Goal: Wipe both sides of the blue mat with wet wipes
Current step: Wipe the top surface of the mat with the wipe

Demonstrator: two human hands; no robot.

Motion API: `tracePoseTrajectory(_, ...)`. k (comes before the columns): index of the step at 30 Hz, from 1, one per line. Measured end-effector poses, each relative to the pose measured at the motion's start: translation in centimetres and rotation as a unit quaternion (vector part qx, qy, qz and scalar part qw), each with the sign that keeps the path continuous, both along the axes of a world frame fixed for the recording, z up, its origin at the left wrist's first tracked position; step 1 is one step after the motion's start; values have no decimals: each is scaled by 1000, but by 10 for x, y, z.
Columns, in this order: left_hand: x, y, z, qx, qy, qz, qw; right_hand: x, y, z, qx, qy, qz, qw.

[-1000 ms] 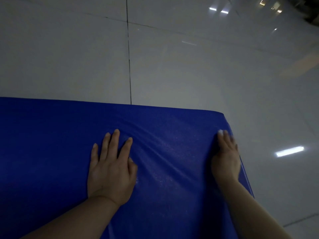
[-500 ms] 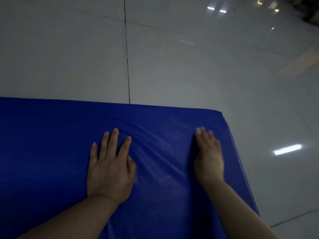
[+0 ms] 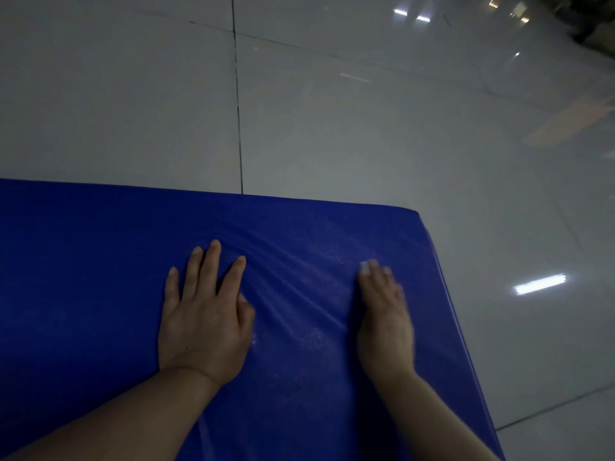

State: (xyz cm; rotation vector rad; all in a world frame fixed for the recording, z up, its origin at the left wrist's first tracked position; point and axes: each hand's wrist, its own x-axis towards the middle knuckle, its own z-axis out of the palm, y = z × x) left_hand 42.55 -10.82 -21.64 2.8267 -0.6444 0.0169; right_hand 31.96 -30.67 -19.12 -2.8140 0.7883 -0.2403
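Note:
The blue mat (image 3: 100, 261) lies on the floor and fills the lower left of the view; its far right corner is near the middle right. My left hand (image 3: 203, 314) presses flat on the mat with fingers spread, and the cover wrinkles beside it. My right hand (image 3: 386, 321) rests on the mat to the right, fingers straight and together. A small white bit of a wet wipe (image 3: 363, 267) shows at its fingertips; the rest is hidden under the hand. Faint wet streaks glisten on the mat between my hands.
Glossy pale floor tiles (image 3: 366, 128) surround the mat on the far side and the right, with dark grout lines and bright light reflections. Dark clutter sits at the top right corner (image 3: 595, 24).
My right hand has slid left across the mat, from its right edge toward the middle. My left hand has stayed pressed in the same spot.

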Motion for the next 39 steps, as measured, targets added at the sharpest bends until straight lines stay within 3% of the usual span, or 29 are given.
tracePoseTrajectory(2, 0, 0, 1, 4, 1, -1, 1000, 1, 37, -7, 10, -2, 145, 989)
tracePoseTrajectory(4, 0, 0, 2, 3, 2, -2, 1000, -5, 36, -9, 27, 4, 201, 979)
tracePoseTrajectory(6, 0, 0, 1, -2, 3, -1, 1000, -20, 0, -8, 21, -12, 128, 991)
tracePoseTrajectory(8, 0, 0, 1, -5, 6, -1, 1000, -39, -43, -1, 26, -14, -42, 999)
tracePoseTrajectory(10, 0, 0, -1, -8, 9, -1, 1000, -50, -64, 6, 47, -8, -183, 982)
tracePoseTrajectory(11, 0, 0, -1, -9, 12, -2, 1000, -50, -58, 8, 55, -13, -192, 980)
tracePoseTrajectory(16, 1, 0, 0, -5, 19, 0, 1000, -38, 31, -12, 43, 2, 95, 995)
tracePoseTrajectory(29, -18, 20, 17, -85, 71, -35, 993, -35, 37, -12, 71, 1, 76, 995)
tracePoseTrajectory(34, -95, 67, 11, 7, 51, -131, 990, -35, 37, -12, 70, -11, 71, 995)
tracePoseTrajectory(39, -94, 70, 3, 32, 30, -137, 990, -30, 40, -3, 73, 5, 85, 994)
